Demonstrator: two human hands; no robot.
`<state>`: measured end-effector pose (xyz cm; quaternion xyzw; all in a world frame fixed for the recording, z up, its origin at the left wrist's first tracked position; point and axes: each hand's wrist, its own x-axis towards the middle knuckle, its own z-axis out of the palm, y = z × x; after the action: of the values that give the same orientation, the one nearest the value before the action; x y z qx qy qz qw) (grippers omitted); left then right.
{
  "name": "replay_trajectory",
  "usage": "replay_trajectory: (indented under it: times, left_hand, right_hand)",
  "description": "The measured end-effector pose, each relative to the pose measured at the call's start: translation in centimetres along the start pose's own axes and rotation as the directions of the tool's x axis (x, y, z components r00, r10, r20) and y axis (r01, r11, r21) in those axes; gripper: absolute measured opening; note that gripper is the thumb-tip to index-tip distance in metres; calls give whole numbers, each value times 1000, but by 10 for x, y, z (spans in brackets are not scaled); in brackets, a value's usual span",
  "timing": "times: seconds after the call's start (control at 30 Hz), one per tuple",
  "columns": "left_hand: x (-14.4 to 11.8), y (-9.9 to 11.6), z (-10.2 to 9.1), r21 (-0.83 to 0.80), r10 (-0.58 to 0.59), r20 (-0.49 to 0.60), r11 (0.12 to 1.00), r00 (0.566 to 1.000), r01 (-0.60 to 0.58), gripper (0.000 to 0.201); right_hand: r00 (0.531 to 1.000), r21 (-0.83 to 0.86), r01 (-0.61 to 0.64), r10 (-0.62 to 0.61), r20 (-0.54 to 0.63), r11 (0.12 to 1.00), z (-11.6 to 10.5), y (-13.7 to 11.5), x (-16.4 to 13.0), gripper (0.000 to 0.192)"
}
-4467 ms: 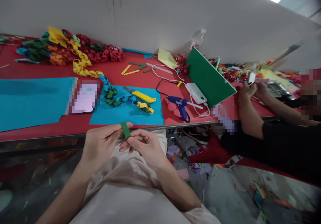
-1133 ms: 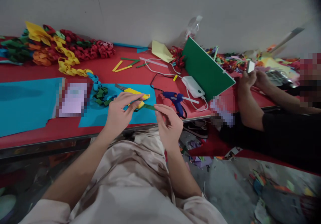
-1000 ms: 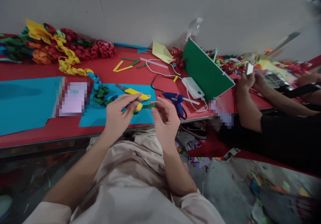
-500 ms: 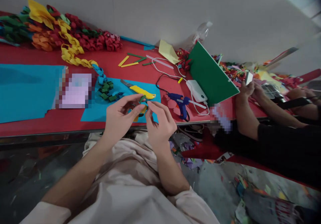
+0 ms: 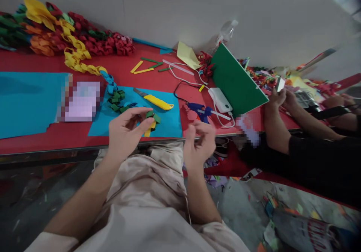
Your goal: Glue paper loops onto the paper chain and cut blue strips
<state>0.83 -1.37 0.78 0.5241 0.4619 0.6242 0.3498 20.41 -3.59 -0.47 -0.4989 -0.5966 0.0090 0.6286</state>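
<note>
Now green link (image 5: 151,115) at left hand (image 5: 125,131), right hand (image 5: 199,146) apart

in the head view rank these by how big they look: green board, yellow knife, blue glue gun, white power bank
1. green board, by far the largest
2. yellow knife
3. blue glue gun and white power bank look about alike, so I would not rank them apart

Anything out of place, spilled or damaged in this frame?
Yes. Paper scraps litter the floor right of the person's legs. The big blue sheet has a ragged lower right edge. The left hand pinches a green and yellow chain link; the right hand holds nothing.
</note>
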Motion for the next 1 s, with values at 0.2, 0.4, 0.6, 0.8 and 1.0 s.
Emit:
replay_trajectory:
  times: [0.2, 0.4, 0.6, 0.8, 1.0]
  left_hand:
    - [3, -13, -20, -40, 62, -92, 997, 994, -66, 26]
    - [3, -9, -22, -87, 133, -95, 986, 987, -141, 23]
    - [2, -7, -25, -127, 202, -51, 970, 978, -207, 19]
    - [1, -9, -22, -166, 232, -39, 958, 972, -236, 22]
    - [-1, -8, -22, -159, 291, -7, 944, 957, -289, 24]
  right_hand:
    - [986, -519, -101, 154, 59, 849, -39, 68, 27, 36]
    - [879, -536, -48, 290, 377, 843, -31, 72, 54, 41]
    - [834, 14, -103, 79, 546, 995, -56, 10, 39, 22]
    - [773, 217, -207, 23, 634, 954, -56, -8, 25, 13]
    - [731, 209, -176, -14, 682, 962, -44, -10, 27, 10]
